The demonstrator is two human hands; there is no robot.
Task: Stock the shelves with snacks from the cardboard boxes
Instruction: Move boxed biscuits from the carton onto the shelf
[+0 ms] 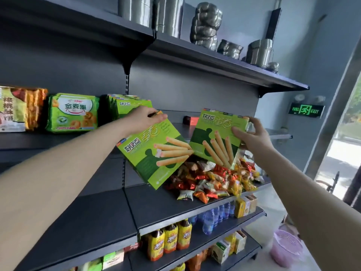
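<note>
Both arms are bare right up to where they leave view, the left forearm (68, 163) and the right forearm (312, 192) alike. Left hand (145, 117) and right hand (252, 135) are ungloved.

Steel pots (257, 51) + shiny crumpled metal bundle (206, 24) up top. Green lit exit sign (305, 110) at R. Purple plastic basket (287, 249) btm R. Yellow-label drink bottles (168, 239) and clear water bottles (211, 218) low down.

Two flat green egg-roll boxes: left box (154, 153) tilted diagonally; right box (216, 137) near upright. Both just above candy pile (211, 178), side by side.
</note>
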